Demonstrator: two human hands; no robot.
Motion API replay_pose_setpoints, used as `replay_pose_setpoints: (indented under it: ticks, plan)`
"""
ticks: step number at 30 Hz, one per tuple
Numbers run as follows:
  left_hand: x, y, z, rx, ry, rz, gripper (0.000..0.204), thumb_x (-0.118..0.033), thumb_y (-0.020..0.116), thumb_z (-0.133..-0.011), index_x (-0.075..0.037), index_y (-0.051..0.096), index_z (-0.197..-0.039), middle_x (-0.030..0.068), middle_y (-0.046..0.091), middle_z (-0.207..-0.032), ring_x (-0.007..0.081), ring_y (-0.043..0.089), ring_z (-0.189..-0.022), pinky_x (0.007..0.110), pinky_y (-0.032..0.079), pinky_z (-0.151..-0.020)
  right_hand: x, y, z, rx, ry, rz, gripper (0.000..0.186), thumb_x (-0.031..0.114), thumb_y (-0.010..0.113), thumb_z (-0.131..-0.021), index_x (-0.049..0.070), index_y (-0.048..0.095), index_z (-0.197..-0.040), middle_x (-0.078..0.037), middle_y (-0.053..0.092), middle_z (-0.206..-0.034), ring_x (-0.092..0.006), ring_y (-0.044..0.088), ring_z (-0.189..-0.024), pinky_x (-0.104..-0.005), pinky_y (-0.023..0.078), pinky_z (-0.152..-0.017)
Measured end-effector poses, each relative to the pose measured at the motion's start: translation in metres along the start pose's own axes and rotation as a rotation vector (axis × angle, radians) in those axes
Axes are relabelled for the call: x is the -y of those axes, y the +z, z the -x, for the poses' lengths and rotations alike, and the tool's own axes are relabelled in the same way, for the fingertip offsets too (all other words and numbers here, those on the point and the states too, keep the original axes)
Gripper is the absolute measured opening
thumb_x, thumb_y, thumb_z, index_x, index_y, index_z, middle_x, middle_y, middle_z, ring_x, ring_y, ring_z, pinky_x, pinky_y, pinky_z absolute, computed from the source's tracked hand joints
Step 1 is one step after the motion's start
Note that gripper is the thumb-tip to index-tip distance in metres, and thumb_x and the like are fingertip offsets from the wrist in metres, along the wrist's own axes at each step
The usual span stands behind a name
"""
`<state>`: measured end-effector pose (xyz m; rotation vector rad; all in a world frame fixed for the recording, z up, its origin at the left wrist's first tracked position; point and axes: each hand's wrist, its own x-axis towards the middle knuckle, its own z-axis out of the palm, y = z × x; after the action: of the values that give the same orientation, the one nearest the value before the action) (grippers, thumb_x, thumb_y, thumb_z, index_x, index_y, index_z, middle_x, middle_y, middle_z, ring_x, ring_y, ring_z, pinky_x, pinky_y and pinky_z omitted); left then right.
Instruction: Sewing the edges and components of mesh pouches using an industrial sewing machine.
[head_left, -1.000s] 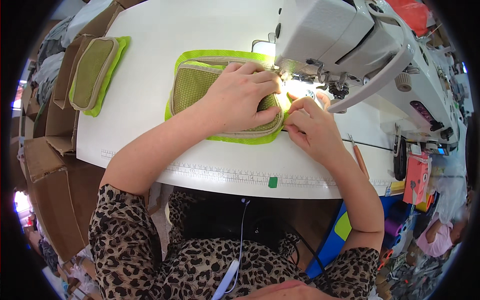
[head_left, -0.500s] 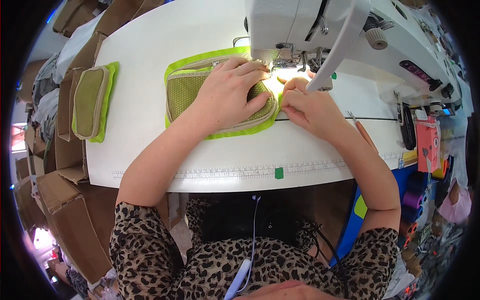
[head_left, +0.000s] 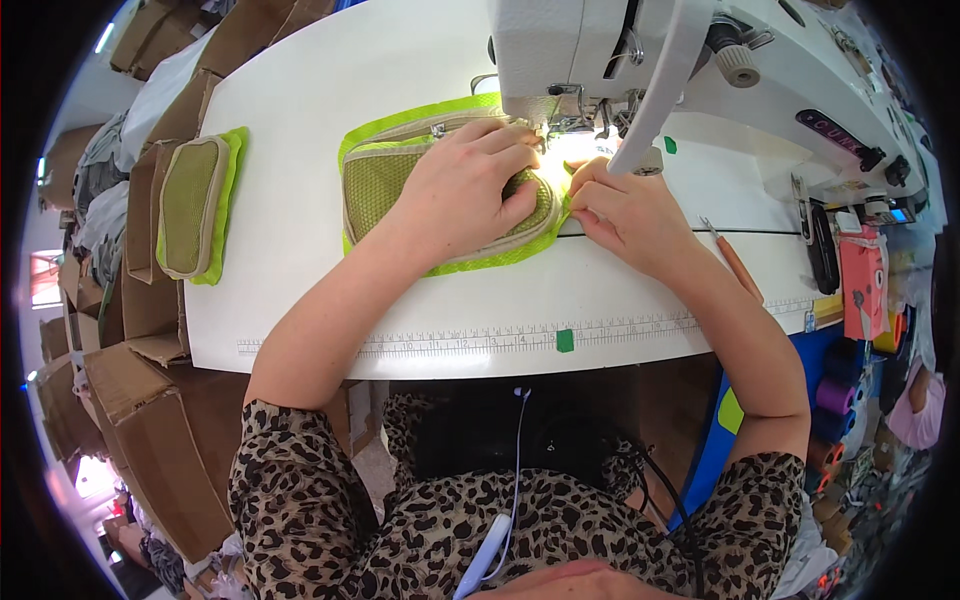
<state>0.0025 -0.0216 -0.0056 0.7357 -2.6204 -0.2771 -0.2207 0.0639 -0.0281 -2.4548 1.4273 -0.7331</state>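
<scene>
Pouch (head_left: 378,198) at the machine (head_left: 570,45), seemingly mid-seam

Left hand (head_left: 465,185) rests on it, thumb spread; right hand (head_left: 625,215), apart, pinches its lime edge (head_left: 500,256). Zip (head_left: 437,130) already in; how much stitching remains, I cannot tell.

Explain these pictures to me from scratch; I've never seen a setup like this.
There is no robot here: a person works with two bare hands. Every picture comes from a wide fisheye camera worn on the head, looking down, so straight edges look bent. The big white sewing machine stands at the upper right. On the white table lies a larger green mesh piece with a lime border; a smaller green piece sits at the table's left edge, and an orange-handled tool lies at the right. The left hand rests on the larger piece; the right hand appears to pinch its lime border, near the brightly lit spot.
</scene>
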Motion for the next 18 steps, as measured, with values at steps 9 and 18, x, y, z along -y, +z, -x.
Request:
replay_pose_setpoints:
  ticks: [9, 18]
  plan:
    - [0.007, -0.001, -0.007, 0.024, 0.003, 0.059, 0.025, -0.024, 0.064, -0.088, -0.005, 0.072, -0.101, 0.0088, 0.068, -0.121, 0.0285, 0.061, -0.114, 0.039, 0.051, -0.098, -0.004, -0.003, -0.004, -0.062, -0.052, 0.033, 0.011, 0.013, 0.070, -0.087, 0.010, 0.060, -0.089, 0.000, 0.063, -0.096, -0.0211, 0.061, -0.099, -0.0526, 0.039, -0.106]
    - [0.024, -0.002, -0.005, 0.027, 0.009, 0.075, 0.023, -0.025, 0.063, -0.089, -0.010, 0.072, -0.105, 0.0049, 0.068, -0.114, 0.0281, 0.060, -0.109, 0.040, 0.050, -0.095, -0.003, 0.007, -0.013, -0.067, 0.019, -0.075, 0.010, 0.014, 0.071, -0.086, 0.009, 0.062, -0.089, 0.000, 0.062, -0.094, -0.0247, 0.060, -0.091, -0.0441, 0.044, -0.092]
